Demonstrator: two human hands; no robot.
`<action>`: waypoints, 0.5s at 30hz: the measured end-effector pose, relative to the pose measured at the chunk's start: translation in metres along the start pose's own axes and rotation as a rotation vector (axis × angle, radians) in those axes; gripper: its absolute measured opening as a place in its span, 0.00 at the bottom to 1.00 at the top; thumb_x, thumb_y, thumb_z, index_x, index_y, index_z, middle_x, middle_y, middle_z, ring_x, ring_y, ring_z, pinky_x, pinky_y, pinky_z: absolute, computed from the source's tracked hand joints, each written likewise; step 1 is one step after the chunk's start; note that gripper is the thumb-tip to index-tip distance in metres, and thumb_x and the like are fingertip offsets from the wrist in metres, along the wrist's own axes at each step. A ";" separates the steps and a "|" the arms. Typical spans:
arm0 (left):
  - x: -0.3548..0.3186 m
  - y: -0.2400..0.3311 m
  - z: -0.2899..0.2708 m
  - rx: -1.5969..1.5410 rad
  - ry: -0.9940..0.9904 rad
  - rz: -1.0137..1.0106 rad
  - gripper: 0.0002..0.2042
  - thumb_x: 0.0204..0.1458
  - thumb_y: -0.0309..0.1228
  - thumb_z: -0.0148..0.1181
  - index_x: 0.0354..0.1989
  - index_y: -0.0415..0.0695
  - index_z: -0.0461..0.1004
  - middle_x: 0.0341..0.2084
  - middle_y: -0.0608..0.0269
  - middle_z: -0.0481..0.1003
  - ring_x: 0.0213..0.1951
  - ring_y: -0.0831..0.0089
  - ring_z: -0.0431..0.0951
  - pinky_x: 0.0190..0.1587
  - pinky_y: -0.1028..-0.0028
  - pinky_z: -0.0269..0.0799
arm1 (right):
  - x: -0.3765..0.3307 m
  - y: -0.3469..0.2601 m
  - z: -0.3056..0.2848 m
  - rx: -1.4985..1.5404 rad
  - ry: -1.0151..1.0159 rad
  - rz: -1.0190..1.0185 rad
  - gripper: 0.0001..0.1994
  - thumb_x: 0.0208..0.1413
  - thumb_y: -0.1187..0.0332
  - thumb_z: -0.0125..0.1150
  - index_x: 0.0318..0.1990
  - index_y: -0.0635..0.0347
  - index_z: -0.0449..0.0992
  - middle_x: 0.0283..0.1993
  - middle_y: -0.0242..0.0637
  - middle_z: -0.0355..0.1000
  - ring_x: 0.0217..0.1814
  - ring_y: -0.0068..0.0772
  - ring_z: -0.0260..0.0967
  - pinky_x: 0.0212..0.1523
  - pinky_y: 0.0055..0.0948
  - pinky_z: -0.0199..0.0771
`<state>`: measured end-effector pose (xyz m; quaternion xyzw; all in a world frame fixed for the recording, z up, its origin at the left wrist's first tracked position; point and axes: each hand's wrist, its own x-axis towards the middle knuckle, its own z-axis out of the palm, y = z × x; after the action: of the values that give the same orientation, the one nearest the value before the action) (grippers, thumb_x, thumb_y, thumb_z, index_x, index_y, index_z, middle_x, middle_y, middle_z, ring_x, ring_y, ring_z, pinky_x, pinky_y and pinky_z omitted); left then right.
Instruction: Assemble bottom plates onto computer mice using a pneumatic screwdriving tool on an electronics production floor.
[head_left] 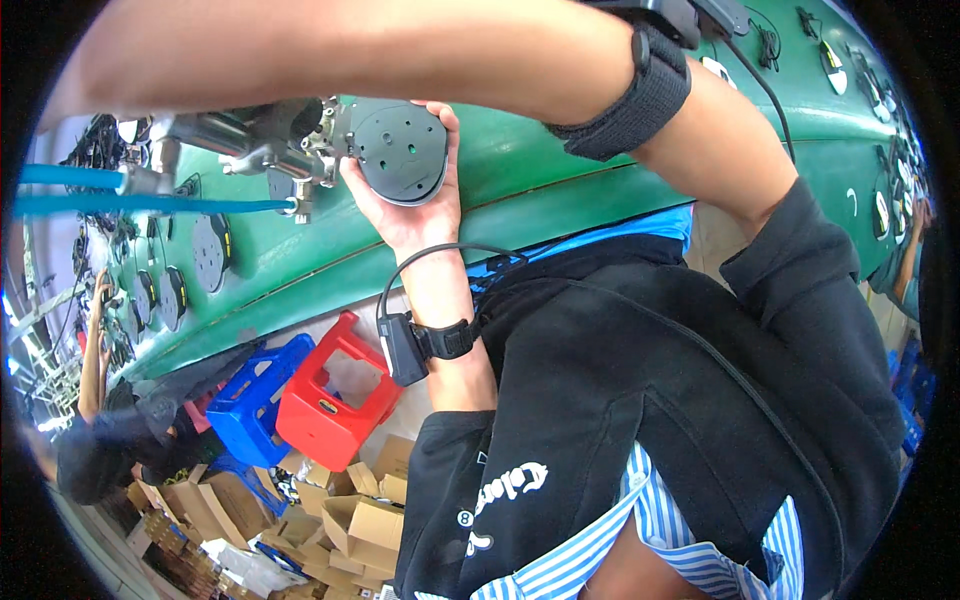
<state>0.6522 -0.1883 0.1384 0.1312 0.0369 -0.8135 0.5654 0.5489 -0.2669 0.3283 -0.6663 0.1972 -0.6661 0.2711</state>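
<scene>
My left hand (423,205) cradles a dark grey, rounded computer mouse (402,155) with its flat, holed underside facing up. The thumb lies along its left edge and the fingers curl round its right edge. Close beside it on the left is a metal air-driven device (265,145) with fittings and light-blue hoses (160,206); whether it touches the mouse I cannot tell. My right forearm (350,55) passes across the top, above the left hand, and runs out at the upper left. The right hand itself is outside the picture.
On the green work surface (530,185) lie similar dark mice (210,252) at left and white-and-black ones (832,68) at right. A red stool (335,415), a blue stool (240,410) and cardboard boxes (365,530) stand below. A co-worker's arm (93,355) reaches in at far left.
</scene>
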 end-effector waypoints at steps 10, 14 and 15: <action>0.003 -0.001 0.001 -0.051 -0.045 0.009 0.27 0.55 0.49 0.53 0.52 0.36 0.67 0.43 0.43 0.70 0.47 0.52 0.70 0.56 0.54 0.69 | -0.039 -0.046 -0.049 -0.131 -0.059 0.033 0.05 0.47 0.73 0.56 0.22 0.60 0.75 0.21 0.40 0.70 0.23 0.34 0.70 0.24 0.31 0.69; 0.004 -0.004 0.002 -0.031 -0.120 0.003 0.30 0.54 0.46 0.56 0.56 0.35 0.63 0.48 0.45 0.65 0.51 0.53 0.65 0.58 0.54 0.66 | -0.034 -0.045 -0.041 -0.185 -0.049 0.036 0.05 0.47 0.72 0.56 0.22 0.60 0.75 0.21 0.40 0.71 0.23 0.35 0.70 0.25 0.31 0.69; 0.005 -0.004 0.002 -0.029 -0.116 0.005 0.30 0.54 0.46 0.56 0.56 0.35 0.63 0.48 0.45 0.65 0.51 0.53 0.65 0.58 0.54 0.66 | -0.033 -0.041 -0.037 -0.194 -0.052 0.040 0.05 0.47 0.72 0.56 0.22 0.60 0.75 0.21 0.41 0.71 0.23 0.35 0.70 0.25 0.31 0.69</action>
<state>0.6471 -0.1915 0.1384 0.0757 0.0157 -0.8177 0.5704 0.5071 -0.2188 0.3269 -0.7025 0.2671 -0.6206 0.2236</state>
